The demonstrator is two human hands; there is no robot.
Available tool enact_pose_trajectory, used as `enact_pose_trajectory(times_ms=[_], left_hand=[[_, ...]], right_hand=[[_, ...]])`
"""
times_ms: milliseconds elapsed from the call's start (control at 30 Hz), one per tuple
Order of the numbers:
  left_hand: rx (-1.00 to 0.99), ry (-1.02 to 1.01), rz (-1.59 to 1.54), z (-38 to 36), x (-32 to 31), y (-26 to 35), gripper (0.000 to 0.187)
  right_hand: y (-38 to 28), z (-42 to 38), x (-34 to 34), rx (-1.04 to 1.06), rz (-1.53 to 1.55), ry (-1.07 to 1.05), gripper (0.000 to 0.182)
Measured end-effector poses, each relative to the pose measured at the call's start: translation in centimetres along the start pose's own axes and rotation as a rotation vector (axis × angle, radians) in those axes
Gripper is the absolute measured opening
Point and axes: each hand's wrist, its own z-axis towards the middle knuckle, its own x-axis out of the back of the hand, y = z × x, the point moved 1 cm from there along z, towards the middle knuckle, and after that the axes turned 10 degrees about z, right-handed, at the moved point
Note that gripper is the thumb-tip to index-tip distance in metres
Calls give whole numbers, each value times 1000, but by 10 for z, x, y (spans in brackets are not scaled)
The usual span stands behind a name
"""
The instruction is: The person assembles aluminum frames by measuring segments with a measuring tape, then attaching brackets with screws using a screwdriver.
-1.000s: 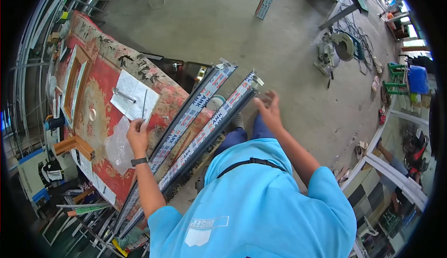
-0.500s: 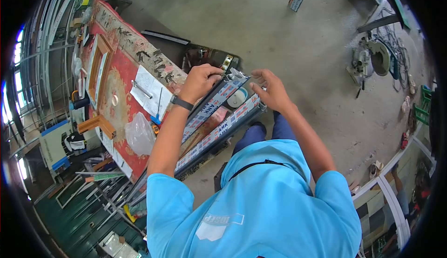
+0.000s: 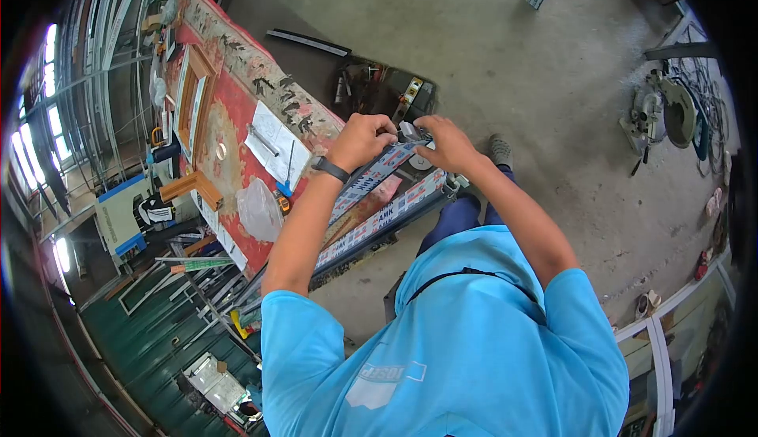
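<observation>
Two long dark metal profiles with printed AMK protective film lie side by side at the table edge, the upper profile (image 3: 375, 175) and the lower profile (image 3: 387, 220). My left hand (image 3: 363, 141), wearing a dark wristband, is closed at the far end of the upper profile with its fingers curled. A small grey metal fitting (image 3: 410, 131) sits at that end. From the other side, my right hand (image 3: 450, 146) grips this same end, thumb below and fingers above the fitting. The fingertips partly cover the fitting, so its exact seating is hidden.
The red-covered table (image 3: 237, 168) holds a paper sheet (image 3: 276, 145), a plastic bag (image 3: 259, 210), brown frame corners (image 3: 193, 190) and an orange-and-black tool (image 3: 283, 202). Beyond it sits a dark toolbox (image 3: 379, 93). A circular saw machine (image 3: 663, 113) stands at right.
My right hand has moved left from a gap beside the profiles onto the upper profile's end. My left hand stays at that end. The whole view has shifted slightly.
</observation>
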Motion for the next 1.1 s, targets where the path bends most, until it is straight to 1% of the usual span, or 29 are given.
enact_pose_trajectory(times_ms=[133, 233, 467, 833, 933, 1033, 1100], left_hand=[[55, 1, -26, -3, 4, 8, 15], [50, 32, -89, 0, 6, 14, 14], [-20, 35, 46, 3, 4, 18, 13], [-8, -61, 91, 5, 6, 21, 14], [-126, -41, 177, 10, 4, 21, 9], [-116, -69, 306, 5, 0, 27, 14], [-195, -39, 374, 2, -5, 20, 19]], right_hand=[[3, 0, -1, 21, 19, -8, 49], [1, -1, 0, 17, 21, -10, 47], [2, -2, -1, 39, 27, 13, 46], [0, -5, -2, 46, 43, 33, 44], [-3, -5, -1, 38, 42, 32, 44], [-3, -3, -1, 25, 26, 24, 44], [-1, -2, -2, 18, 18, 23, 44]])
